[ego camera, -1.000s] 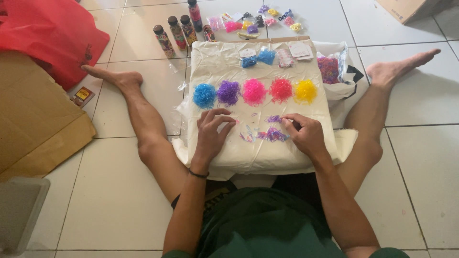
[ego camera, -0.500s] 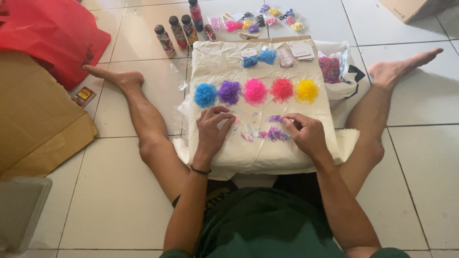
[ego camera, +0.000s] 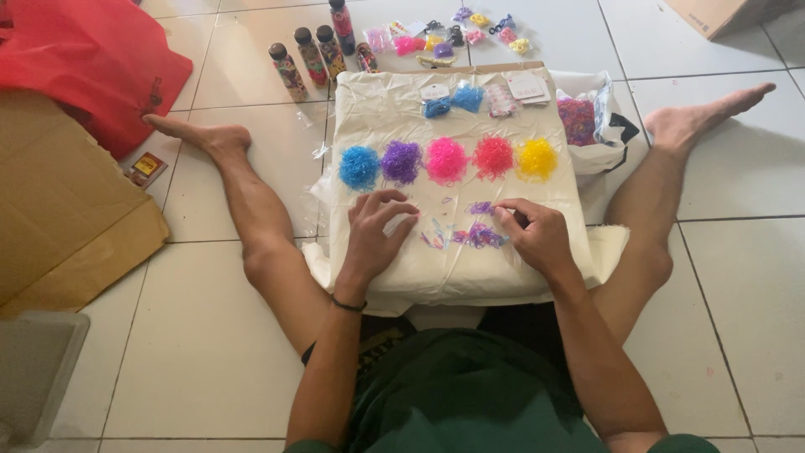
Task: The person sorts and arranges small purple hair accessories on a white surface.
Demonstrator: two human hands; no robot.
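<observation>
A person sits on the floor with a cream cloth-covered board (ego camera: 457,109) between the legs. Near its front edge, the left hand (ego camera: 375,231) rests loosely curled, and the right hand (ego camera: 534,233) pinches mixed small bands (ego camera: 480,235), strewn left to right. Clear packets (ego camera: 453,99) along the far edge hold blue bands.

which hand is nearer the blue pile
Left. The left hand lies just below the blue pile; the right hand is far off to the right, by the loose purple bands.

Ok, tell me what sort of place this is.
Probably a room in a home, used as a floor workspace: a person sits on white floor tiles, sorting small elastic bands on a cloth-covered board, with flattened cardboard and a red bag beside them.
</observation>
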